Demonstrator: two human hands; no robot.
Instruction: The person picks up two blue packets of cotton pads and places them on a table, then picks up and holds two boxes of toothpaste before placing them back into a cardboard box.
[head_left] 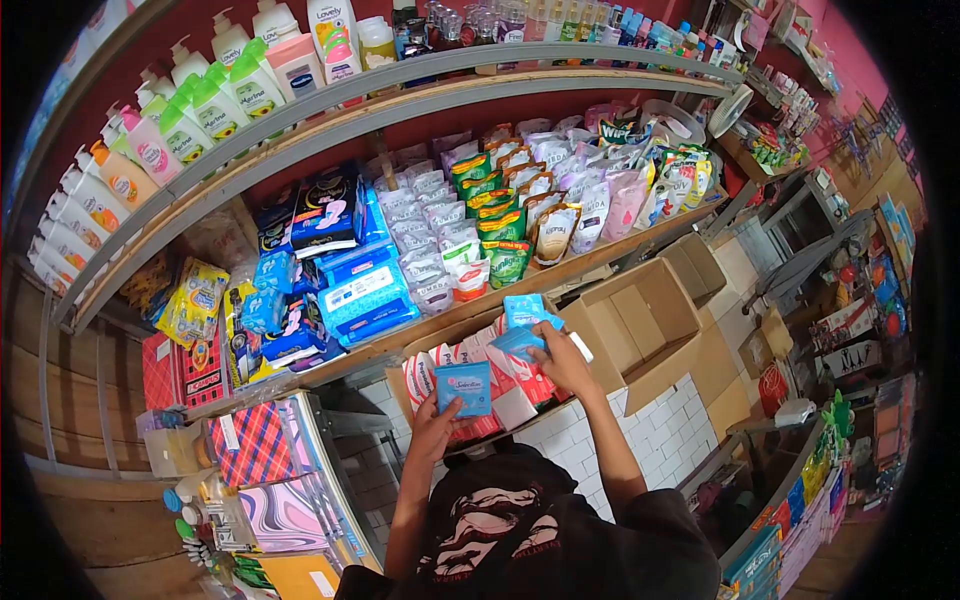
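My left hand (437, 425) holds a small light-blue packet (464, 387) upright in front of a cardboard box (425, 345) filled with red-and-white packets (510, 385). My right hand (560, 362) grips two more light-blue packets (524, 325) above the same box. Both hands are raised just below the lower wooden shelf (560, 268). On that shelf lie stacks of blue pad packs (365, 290) to the left and rows of green and white sachets (490, 215) to the right.
An open cardboard box (640, 320) stands to the right of my hands. The upper shelf carries pump bottles (215, 95). Plaid-wrapped packs (255, 440) and notebooks sit at lower left. A glass counter with goods (790, 500) is at lower right.
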